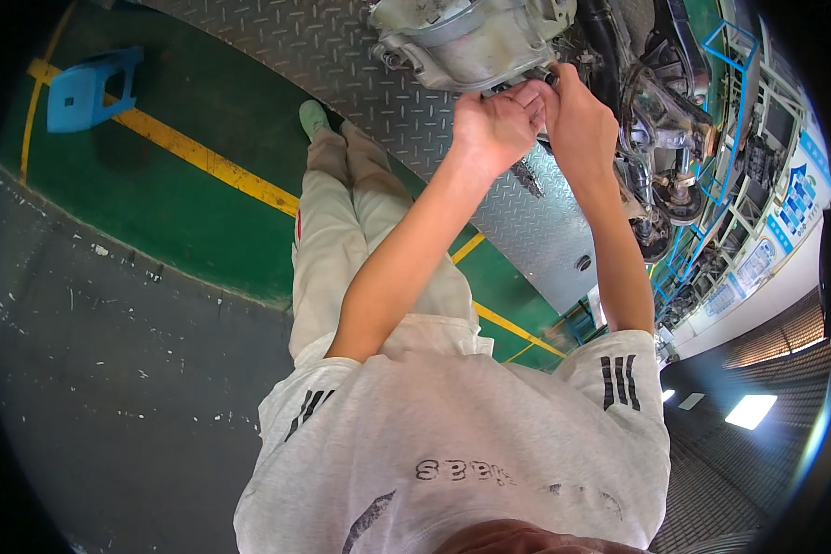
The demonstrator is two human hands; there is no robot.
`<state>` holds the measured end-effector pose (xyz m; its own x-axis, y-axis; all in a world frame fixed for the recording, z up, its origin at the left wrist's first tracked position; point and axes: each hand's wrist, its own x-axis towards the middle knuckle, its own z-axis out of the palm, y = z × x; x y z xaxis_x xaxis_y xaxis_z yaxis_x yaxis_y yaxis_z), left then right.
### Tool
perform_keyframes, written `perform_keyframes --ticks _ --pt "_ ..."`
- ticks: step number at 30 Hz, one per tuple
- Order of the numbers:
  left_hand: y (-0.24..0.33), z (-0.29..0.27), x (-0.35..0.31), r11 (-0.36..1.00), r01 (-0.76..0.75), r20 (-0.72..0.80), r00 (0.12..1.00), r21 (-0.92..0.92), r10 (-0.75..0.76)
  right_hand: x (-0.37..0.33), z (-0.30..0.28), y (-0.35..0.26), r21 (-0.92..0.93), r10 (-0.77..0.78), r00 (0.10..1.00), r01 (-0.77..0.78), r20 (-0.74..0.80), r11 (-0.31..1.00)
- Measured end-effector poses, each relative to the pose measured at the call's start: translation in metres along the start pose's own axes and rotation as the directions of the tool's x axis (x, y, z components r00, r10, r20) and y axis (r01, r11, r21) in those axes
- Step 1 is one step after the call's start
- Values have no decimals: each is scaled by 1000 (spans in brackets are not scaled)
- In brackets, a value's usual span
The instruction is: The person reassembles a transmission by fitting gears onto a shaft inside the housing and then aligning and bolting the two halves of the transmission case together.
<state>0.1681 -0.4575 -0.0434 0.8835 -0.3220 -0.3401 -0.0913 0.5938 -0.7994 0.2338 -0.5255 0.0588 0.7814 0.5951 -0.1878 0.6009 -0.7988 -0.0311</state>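
A grey cast-metal housing (475, 46), shaped like a gearbox casing, sits at the top of the view. Both my hands are together at its near lower edge. My right hand (579, 115) is closed, thumb and fingers pinching a small dark cylindrical part (550, 78) against the housing's edge. Beside it, my left hand (499, 127) has its palm turned up and its fingers curled in under the same edge. What the left fingers hold is hidden from view. The exact kind of the dark part cannot be made out.
Dirty metal engine parts (660, 129) and black hoses crowd the right. Under the housing lies a diamond-plate steel surface (415, 120). A blue plastic stool (88, 92) stands on the green floor, by a yellow line (203, 162). Blue frames (734, 120) rise at far right.
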Motion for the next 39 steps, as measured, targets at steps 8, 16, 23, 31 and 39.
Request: perform_keyframes --ticks 8,16,23,31,39 --pt "6 1 -4 998 4 80 997 56 -8 8 1 9 35 -175 978 180 -110 983" --pt "3 7 -4 982 -56 -41 997 181 64 14 1 13 -36 -195 978 193 -71 981" --pt "5 0 -2 998 -53 50 997 42 50 7 1 11 -12 -81 996 80 -37 997" --pt "3 1 -3 996 -72 10 997 48 71 4 -9 -2 18 -24 999 25 -48 1000" --pt "4 -6 1 992 -97 142 986 81 85 2 1 7 4 -29 999 29 -25 1000"
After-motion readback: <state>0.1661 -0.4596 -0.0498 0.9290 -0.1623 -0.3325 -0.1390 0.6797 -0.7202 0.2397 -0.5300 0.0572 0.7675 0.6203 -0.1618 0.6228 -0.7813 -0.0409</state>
